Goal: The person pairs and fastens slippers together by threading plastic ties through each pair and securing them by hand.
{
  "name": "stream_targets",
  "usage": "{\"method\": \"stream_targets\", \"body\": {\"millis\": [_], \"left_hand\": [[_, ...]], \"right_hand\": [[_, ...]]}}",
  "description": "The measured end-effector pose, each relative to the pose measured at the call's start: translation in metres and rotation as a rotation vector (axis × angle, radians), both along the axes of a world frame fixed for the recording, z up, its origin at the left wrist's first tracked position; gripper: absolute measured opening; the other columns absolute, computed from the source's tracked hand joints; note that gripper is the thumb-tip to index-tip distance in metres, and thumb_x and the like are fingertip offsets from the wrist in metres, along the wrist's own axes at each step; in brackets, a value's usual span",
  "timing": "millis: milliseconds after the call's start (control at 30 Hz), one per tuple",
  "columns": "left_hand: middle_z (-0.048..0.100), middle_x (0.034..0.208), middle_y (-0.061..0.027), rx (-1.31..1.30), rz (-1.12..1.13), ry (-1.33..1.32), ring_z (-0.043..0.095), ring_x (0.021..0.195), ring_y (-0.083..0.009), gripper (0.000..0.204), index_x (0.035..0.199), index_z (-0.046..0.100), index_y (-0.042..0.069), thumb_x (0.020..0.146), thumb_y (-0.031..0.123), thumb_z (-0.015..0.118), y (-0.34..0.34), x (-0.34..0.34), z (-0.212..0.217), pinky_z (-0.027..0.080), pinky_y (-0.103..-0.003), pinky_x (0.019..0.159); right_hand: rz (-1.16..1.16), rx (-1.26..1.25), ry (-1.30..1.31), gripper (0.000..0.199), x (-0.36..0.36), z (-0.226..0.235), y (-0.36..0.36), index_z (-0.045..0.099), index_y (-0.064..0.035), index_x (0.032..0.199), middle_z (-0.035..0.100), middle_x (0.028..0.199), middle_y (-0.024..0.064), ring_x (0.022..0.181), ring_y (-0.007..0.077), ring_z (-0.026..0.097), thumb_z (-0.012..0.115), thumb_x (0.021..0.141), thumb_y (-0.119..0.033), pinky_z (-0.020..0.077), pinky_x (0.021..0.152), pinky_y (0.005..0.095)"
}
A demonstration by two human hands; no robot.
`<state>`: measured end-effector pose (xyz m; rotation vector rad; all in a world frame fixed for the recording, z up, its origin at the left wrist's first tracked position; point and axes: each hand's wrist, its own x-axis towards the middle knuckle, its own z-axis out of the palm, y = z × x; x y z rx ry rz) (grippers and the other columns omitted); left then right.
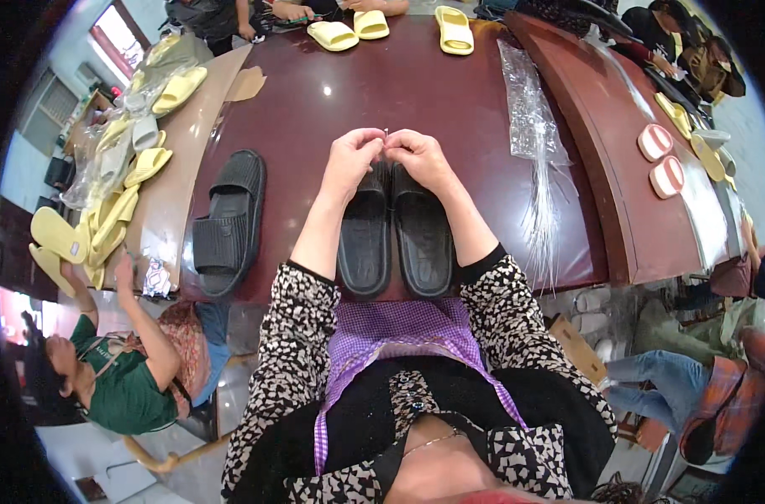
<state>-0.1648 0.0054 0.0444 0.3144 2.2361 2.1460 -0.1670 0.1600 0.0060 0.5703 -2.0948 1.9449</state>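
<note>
A pair of black slippers lies side by side in front of me, the left slipper [365, 244] and the right slipper [424, 239] touching or nearly so. My left hand [354, 160] and my right hand [417, 158] meet above their far ends, covering part of the straps. Both hands are closed in a pinch, fingertips against fingertips. Something thin and tiny pokes up between them, too small to name. To the left, a black ridged slide pair [228, 227] lies with one shoe overlapping the other.
Right of my hands, a bundle of thin clear strands [540, 223] spills from a plastic bag [529, 101]. Yellow slippers [332, 35] lie at the table's far edge, more yellow ones [59, 233] at left. Pink-and-white slippers [654, 143] sit at right. A person in green [130, 382] works at left.
</note>
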Motion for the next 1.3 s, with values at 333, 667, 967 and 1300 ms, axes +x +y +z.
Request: {"method": "stream_targets", "body": {"millis": [333, 667, 967, 1300], "left_hand": [[0.058, 0.073, 0.0001, 0.222, -0.207, -0.133, 0.048, 0.057, -0.0059, 0.014, 0.095, 0.060, 0.001, 0.087, 0.013, 0.058, 0.014, -0.025, -0.017, 0.039, -0.019, 0.048], [0.053, 0.068, -0.0018, 0.359, -0.207, -0.182, 0.043, 0.049, -0.0067, 0.005, 0.089, 0.054, 0.005, 0.090, 0.008, 0.051, 0.007, -0.007, -0.032, 0.036, -0.019, 0.044], [0.050, 0.066, 0.0010, 0.378, -0.196, -0.138, 0.042, 0.049, -0.0039, 0.004, 0.089, 0.055, 0.004, 0.090, 0.007, 0.052, 0.007, -0.006, -0.032, 0.034, -0.017, 0.043], [0.049, 0.066, 0.0013, 0.392, -0.198, -0.149, 0.041, 0.049, -0.0040, 0.006, 0.090, 0.055, 0.003, 0.090, 0.008, 0.053, 0.008, -0.003, -0.032, 0.035, -0.017, 0.044]], "right_hand": [[-0.013, 0.013, -0.039, 0.003, 0.005, 0.005, 0.012, 0.064, -0.0012, 0.082, 0.062, 0.080, 0.0031, 0.075, 0.0103, 0.057, 0.063, 0.080, -0.003, 0.0469, 0.067, 0.0256], [-0.019, -0.118, -0.146, 0.008, 0.010, 0.000, 0.010, 0.065, 0.0009, 0.086, 0.064, 0.078, 0.0018, 0.076, 0.0077, 0.058, 0.058, 0.082, -0.001, 0.0473, 0.070, 0.0224], [-0.025, -0.154, -0.158, 0.010, 0.006, 0.001, 0.004, 0.063, 0.0007, 0.089, 0.063, 0.078, 0.0026, 0.073, 0.0090, 0.058, 0.060, 0.080, -0.002, 0.0478, 0.066, 0.0244], [-0.061, -0.079, -0.176, 0.005, 0.012, 0.007, 0.009, 0.061, 0.0004, 0.083, 0.062, 0.075, 0.0022, 0.072, 0.0082, 0.057, 0.060, 0.079, -0.002, 0.0476, 0.065, 0.0238]]}}
